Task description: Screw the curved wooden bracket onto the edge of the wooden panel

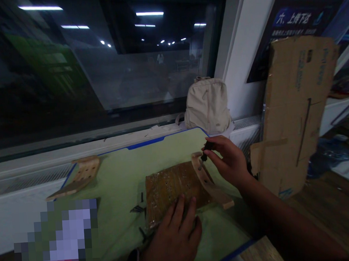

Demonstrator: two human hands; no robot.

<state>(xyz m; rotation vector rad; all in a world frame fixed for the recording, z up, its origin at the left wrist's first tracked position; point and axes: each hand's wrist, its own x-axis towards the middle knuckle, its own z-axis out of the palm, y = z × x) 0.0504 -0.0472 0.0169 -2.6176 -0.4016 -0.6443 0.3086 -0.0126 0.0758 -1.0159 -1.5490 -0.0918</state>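
Note:
My left hand (180,228) lies flat with fingers stretched over a brown wooden board (163,186) that looks wrapped in clear film. Between the thumb and fingers of my right hand (228,158) is a small black-handled tool (205,151), its exact kind unclear. The tool's lower end points down at the upper part of a curved wooden piece (209,185) with holes, which rests along the board's right edge. Whether the tip touches the wood cannot be told. Several dark screws (138,208) lie on the green surface left of the board, partly close to my left wrist.
A second curved wooden piece with holes (85,173) lies at the left edge of the green tabletop (117,169). A blurred-out patch (71,235) covers the front left. Behind stand a beige backpack (207,105) and a window; a tall cardboard sheet (297,115) leans at right.

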